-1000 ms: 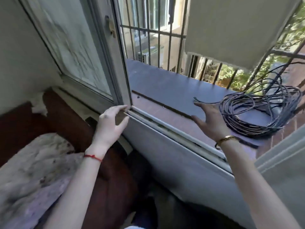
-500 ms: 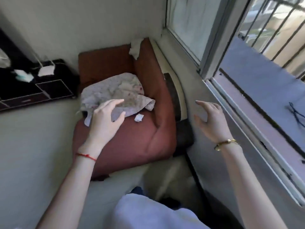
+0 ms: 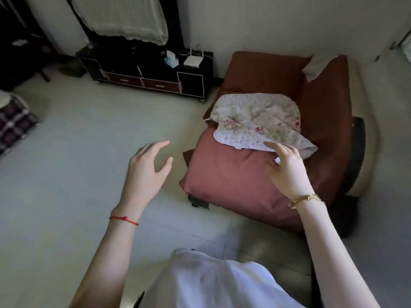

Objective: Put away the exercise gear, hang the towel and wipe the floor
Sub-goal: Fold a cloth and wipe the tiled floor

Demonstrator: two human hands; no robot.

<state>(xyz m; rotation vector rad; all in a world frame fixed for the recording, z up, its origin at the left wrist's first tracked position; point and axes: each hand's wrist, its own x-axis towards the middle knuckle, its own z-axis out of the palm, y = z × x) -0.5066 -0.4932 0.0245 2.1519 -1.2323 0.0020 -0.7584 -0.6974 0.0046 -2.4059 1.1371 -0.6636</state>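
A floral-patterned cloth (image 3: 255,121) lies crumpled on the seat of a low reddish-brown armchair (image 3: 229,174) at the right. My right hand (image 3: 287,170), with a gold bracelet on the wrist, hovers over the seat with relaxed fingers next to the cloth's near edge; whether it touches the cloth is unclear. My left hand (image 3: 146,170), with a red string at the wrist, is spread open above the pale tiled floor (image 3: 66,174) to the left of the chair. Neither hand holds anything.
A black low cabinet (image 3: 191,83) with red drawers stands against the back wall, a white router (image 3: 193,60) on top. A white lace cloth (image 3: 124,18) hangs above it. A plaid item (image 3: 13,123) sits at the far left edge. A small white cloth (image 3: 315,65) lies on the chair's back.
The view has swung left from the open window and its sill to the room. Both hands stayed open and now hover over the floor and the armchair.
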